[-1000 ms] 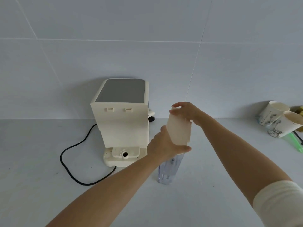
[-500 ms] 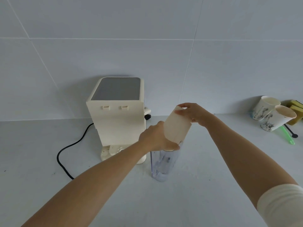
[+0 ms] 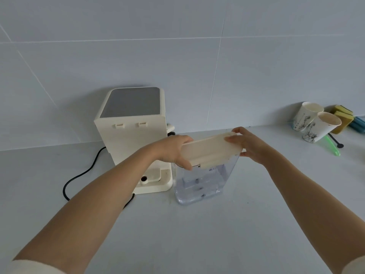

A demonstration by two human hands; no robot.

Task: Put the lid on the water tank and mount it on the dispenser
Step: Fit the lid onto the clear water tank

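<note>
Cable (image 3: 79,178) trails in a black loop over the pale surface (image 3: 177,234) at the left, running to the cream dispenser (image 3: 134,139) that stands against the tiled wall (image 3: 177,56). Just right of the dispenser's base stands the clear water tank (image 3: 199,184), upright on the surface and not mounted. The left hand (image 3: 173,151) has its grip wrapped around the left end of the cream lid (image 3: 209,151), thumb underneath. The lid lies across the tank's top, tilted, its right end higher. The right hand (image 3: 246,145) pinches the lid's right end, fingers over the top edge and thumb below. Far right, near the wall, two paper cups (image 3: 316,123) lean together beside yellow sponges (image 3: 342,117), with a green stick (image 3: 332,146) lying in front
</note>
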